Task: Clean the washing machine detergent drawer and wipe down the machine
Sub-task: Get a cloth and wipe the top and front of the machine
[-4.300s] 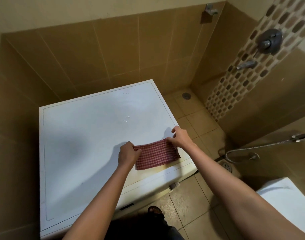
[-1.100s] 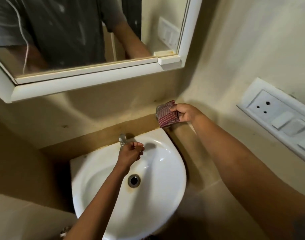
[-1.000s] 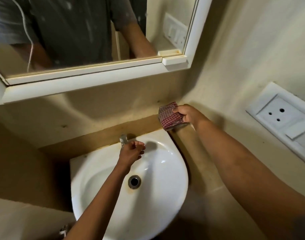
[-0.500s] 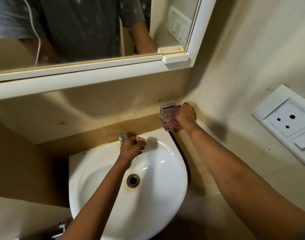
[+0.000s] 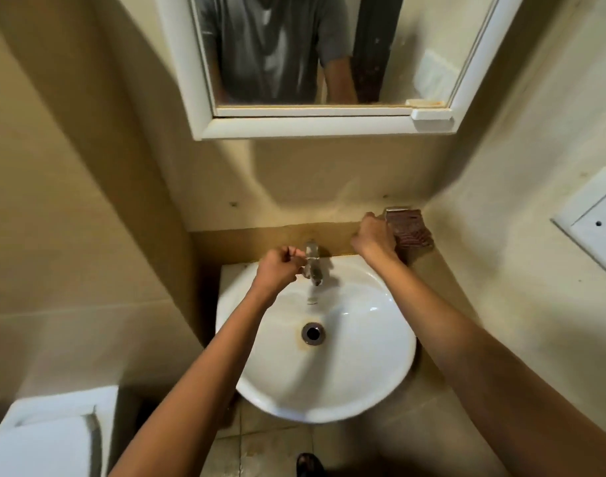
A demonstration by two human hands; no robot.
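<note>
- A white toilet [image 5: 50, 438] fills the 7 o'clock corner of the view, blurred and cut by the frame.
- The left hand [image 5: 277, 270] reaches in from 6 o'clock to the back rim of the basin. Its fingers are curled and pinch the side of the tap, with the knuckles facing the camera.
- The chrome tap [image 5: 313, 266] stands at 12 o'clock on the basin's rim, its spout pointing down into the bowl. A pale streak hangs under the spout; whether it is water cannot be told.
- The white washbasin [image 5: 380, 359] sits in the middle of the view, round at the front. Its drain [image 5: 312, 332] lies near the centre of the bowl with a brownish ring around it.
- A dark shoe tip [image 5: 308, 464] shows on the floor tiles at 6 o'clock, below the basin.
- A white-framed mirror [image 5: 205, 80] hangs at 12 o'clock above the tap and reflects a person's grey T-shirt and an arm.
- The right hand [image 5: 374, 237] is at 1 o'clock from the basin, fingers curled, touching the left edge of the cloth. Whether it grips the cloth cannot be told.
- The red checked cloth [image 5: 410, 228] lies folded on a metal wall holder [image 5: 396, 211] in the corner, just right of the right hand and above the basin's rim.
- A white socket plate [image 5: 594, 228] is on the side wall at 3 o'clock, well apart from the cloth.
</note>
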